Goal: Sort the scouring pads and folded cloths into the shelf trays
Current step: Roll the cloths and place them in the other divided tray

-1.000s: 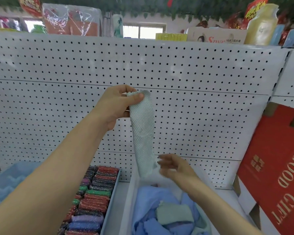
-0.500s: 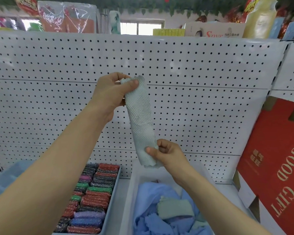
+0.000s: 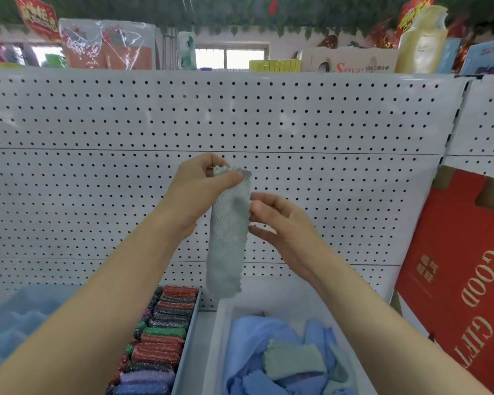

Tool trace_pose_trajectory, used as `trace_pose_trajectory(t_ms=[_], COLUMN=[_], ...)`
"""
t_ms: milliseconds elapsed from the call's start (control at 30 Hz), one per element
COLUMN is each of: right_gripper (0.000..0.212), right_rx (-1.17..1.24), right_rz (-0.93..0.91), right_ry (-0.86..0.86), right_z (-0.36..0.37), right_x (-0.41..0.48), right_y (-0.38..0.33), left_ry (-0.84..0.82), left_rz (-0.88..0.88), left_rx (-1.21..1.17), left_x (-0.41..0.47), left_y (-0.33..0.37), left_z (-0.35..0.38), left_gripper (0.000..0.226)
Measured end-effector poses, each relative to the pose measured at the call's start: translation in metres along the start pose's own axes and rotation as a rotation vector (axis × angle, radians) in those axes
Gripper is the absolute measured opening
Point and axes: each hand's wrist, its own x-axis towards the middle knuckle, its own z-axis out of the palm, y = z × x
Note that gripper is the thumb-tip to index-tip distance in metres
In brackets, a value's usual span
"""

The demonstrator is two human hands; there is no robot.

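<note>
Your right hand (image 3: 280, 220) has climbed from the cloth's (image 3: 228, 240) lower end to its right edge, mid-length; whether its curled fingers grip is unclear. Your left hand (image 3: 200, 186) pinches the top, cloth hanging vertically above the right tray (image 3: 218, 337).

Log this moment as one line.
left hand: pinches cloth top | right hand: at cloth edge, grip unclear | cloth: hangs above white tray

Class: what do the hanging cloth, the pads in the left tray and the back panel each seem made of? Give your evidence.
The cloth: soft textile, perhaps microfibre; matte, scale-like weave, limp drape, zigzag edge. The pads: probably sponge wrapped in metallic thread; glittering red, green, purple strands. The panel: likely painted sheet metal; smooth white, regular punched holes.
</note>
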Motion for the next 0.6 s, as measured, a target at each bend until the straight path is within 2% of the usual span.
trace_pose_trajectory(t_ms=[100, 233, 300, 467, 600], right_gripper=[0.049, 0.021, 0.015, 0.027, 0.034], right_rx=[0.051, 0.012, -0.025, -0.025, -0.208], right_rz=[-0.032, -0.032, -0.045, -0.055, -0.012], right_ry=[0.041, 0.080, 0.109, 0.130, 0.164], right_z=[0.007, 0.008, 0.004, 0.004, 0.010], right_x=[0.007, 0.011, 0.010, 0.002, 0.000], right_y=[-0.024, -0.031, -0.030, -0.027, -0.019], left_ry=[-0.024, -0.034, -0.043, -0.009, 0.006], left_rz=[0.024, 0.007, -0.011, -0.018, -0.038], left_rx=[0.025, -0.016, -0.059, -0.111, -0.165], left_x=[-0.007, -0.011, -0.013, -0.018, -0.018], left_y=[-0.005, -0.010, -0.012, -0.015, -0.019], left_z=[0.005, 0.005, 0.004, 0.009, 0.011], left_gripper=[0.018, 0.022, 0.021, 0.018, 0.020])
